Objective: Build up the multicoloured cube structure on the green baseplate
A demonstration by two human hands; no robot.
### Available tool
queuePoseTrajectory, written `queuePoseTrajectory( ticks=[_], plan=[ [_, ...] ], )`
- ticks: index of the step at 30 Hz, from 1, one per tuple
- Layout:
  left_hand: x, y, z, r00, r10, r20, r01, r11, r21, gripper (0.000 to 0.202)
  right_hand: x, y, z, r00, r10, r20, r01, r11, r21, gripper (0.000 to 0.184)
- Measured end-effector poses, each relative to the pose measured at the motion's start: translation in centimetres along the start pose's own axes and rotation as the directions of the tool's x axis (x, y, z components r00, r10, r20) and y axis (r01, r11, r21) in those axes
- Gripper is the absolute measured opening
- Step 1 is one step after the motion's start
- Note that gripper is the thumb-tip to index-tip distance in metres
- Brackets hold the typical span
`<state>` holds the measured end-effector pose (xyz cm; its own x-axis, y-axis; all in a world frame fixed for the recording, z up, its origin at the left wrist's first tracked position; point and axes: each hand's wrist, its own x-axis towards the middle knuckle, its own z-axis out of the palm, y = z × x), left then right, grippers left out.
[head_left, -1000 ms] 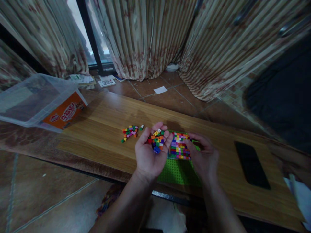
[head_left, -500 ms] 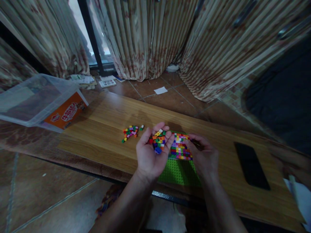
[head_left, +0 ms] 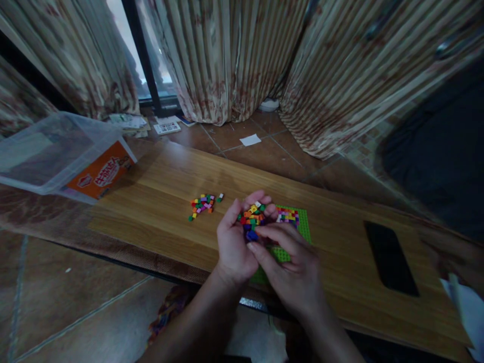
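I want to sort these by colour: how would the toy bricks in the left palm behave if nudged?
The toy bricks look like small, hard plastic pieces, so each is probably light and stiff. Their boxy shapes suggest sliding or tumbling rather than rolling smoothly. Heaped loosely in the cupped left hand, they would likely shift against each other.

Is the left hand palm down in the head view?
No, the left hand is turned palm up, cupping a heap of small coloured bricks.
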<state>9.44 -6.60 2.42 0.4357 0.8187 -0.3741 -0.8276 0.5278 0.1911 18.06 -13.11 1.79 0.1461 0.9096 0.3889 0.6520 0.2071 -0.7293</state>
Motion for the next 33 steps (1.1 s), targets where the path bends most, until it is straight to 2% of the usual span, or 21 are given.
queuePoseTrajectory(
  ticks=[5,8,13,18,23,27,30,33],
  plan=[
    [0.0,-0.1,0.1,1.000,-0.006,-0.018,0.006,1.000,-0.010,0.037,0.0,0.1,0.5,1.000,-0.010,-0.003,0.010,0.998,-0.057,0.010],
    [0.0,0.0,0.2,1.000,0.003,-0.023,-0.004,1.000,-0.020,0.037,-0.1,0.2,0.4,1.000,0.028,-0.009,-0.027,1.000,0.014,0.009],
    [0.1,0.2,0.2,0.998,0.053,-0.035,-0.054,0.998,-0.022,0.035,-0.2,0.8,-0.2,0.986,0.123,-0.115,-0.097,0.974,0.203,0.011],
    [0.3,0.4,-0.1,0.995,0.095,-0.038,-0.095,0.995,-0.010,0.034,0.1,2.0,-0.8,0.971,0.146,-0.189,-0.090,0.956,0.280,0.017],
    [0.6,0.7,-0.3,0.994,0.106,-0.035,-0.108,0.994,-0.031,0.034,0.6,4.3,-2.0,0.954,0.202,-0.222,-0.148,0.960,0.238,0.016],
    [0.6,0.9,-0.3,0.992,0.115,-0.045,-0.116,0.993,-0.022,0.035,0.7,6.2,-3.0,0.932,0.220,-0.289,-0.191,0.974,0.124,0.013],
    [0.6,1.0,-0.2,0.991,0.124,-0.056,-0.125,0.992,-0.009,0.034,0.7,6.8,-3.2,0.940,0.185,-0.288,-0.175,0.983,0.058,0.012],
    [0.6,1.0,-0.2,0.990,0.128,-0.062,-0.128,0.992,-0.006,0.033,0.8,6.6,-3.0,0.973,0.078,-0.219,-0.091,0.995,-0.049,0.013]
  ],
)
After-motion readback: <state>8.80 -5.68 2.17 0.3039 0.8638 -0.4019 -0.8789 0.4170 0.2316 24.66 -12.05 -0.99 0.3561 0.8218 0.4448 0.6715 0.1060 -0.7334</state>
